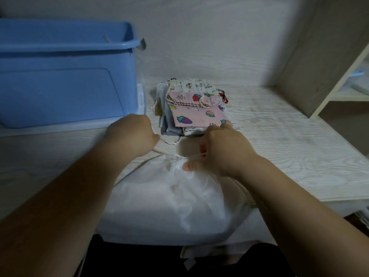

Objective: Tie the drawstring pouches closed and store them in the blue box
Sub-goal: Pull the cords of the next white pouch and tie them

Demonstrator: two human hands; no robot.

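step: cinching white pouch (171,198) on the surface | left hand (131,134) and right hand (221,150) each grip a cord end, pulled apart | left: knot, patterned pouches (197,108) stacked just beyond | blue box (65,70) far left (contents unseen)

The blue box (60,92) stands at the left rear. Its tall front wall blocks any low path, but its top is open from above. Only a narrow gap separates it from the stack of pouches (195,108) at the centre. The white pouch (169,202) covers the near edge of the table (279,140). The left hand (131,134) and right hand (223,150), each gripping a cord (196,155), fill the space between it and the stack. To the right, bare tabletop runs to the shelf panel (303,56). The back wall (199,37) closes the far side.
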